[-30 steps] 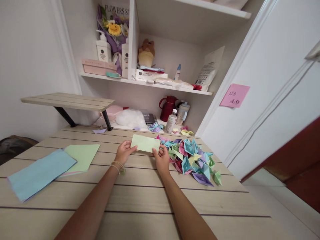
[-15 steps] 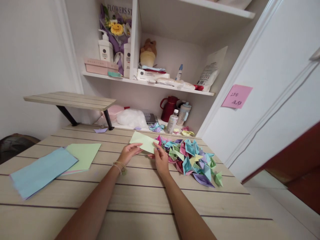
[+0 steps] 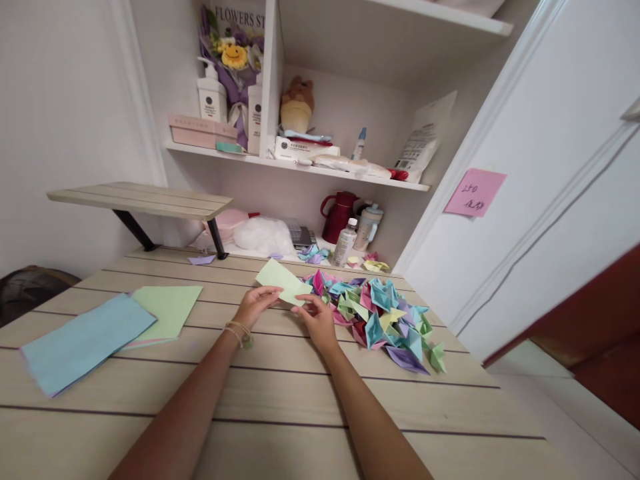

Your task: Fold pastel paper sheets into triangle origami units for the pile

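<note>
A pale green sheet of paper (image 3: 281, 279), folded into a rectangle, is held tilted above the table. My left hand (image 3: 256, 305) pinches its lower left edge. At the lower right part of the sheet, my right hand (image 3: 317, 321) grips it between thumb and fingers. Just to the right lies a heap of folded paper boats (image 3: 383, 310) in blue, green, pink, purple and yellow. Over on the left, a stack of blue paper (image 3: 87, 340) overlaps a stack of light green paper (image 3: 173, 308).
A small raised wooden shelf (image 3: 140, 199) on black legs stands at the back left of the slatted table (image 3: 280, 400). Behind it are a white plastic bag (image 3: 265, 237), a clear bottle (image 3: 345, 243), a red thermos (image 3: 340, 217) and a light-coloured cup (image 3: 369, 228).
My right hand has shifted slightly left and down along the sheet, changing its grip from the right corner to the lower edge. The sheet has tilted a little; my left hand stays almost in place.
</note>
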The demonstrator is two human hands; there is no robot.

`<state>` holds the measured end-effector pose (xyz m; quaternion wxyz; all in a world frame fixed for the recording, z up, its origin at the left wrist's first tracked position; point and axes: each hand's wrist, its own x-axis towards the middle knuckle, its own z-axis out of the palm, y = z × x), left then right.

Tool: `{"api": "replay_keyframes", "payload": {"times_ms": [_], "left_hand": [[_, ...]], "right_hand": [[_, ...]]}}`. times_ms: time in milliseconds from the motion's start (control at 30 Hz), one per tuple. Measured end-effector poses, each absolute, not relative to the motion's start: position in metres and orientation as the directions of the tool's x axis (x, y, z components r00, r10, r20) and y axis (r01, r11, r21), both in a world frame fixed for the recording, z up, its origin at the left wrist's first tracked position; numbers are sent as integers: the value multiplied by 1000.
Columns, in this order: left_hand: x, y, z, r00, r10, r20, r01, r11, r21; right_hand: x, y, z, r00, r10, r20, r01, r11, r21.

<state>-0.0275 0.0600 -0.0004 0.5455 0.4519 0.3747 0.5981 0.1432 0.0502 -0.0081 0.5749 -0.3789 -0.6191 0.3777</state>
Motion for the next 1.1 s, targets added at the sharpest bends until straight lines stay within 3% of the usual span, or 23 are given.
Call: {"api": "replay_keyframes", "payload": {"times_ms": [133, 433, 633, 867, 1100], "left_hand": [[-27, 56, 2, 81, 987, 137, -182, -120, 976], [-23, 55, 2, 139, 975, 172, -91, -161, 983], [-22, 54, 3, 128, 968, 215, -150, -195, 969], [-22, 56, 3, 35, 985, 167, -237, -154, 959], [-25, 59, -1, 204, 971, 126, -138, -99, 985]], "right_hand": [[145, 51, -8, 22, 918, 395, 18, 395, -919], [146, 57, -12, 100, 928, 360, -58, 366, -929], [145, 57, -11, 28, 956, 292, -244, 290, -926], [143, 57, -12, -63, 970, 235, -296, 206, -933], [143, 56, -13, -60, 963, 262, -275, 237, -932]]}}
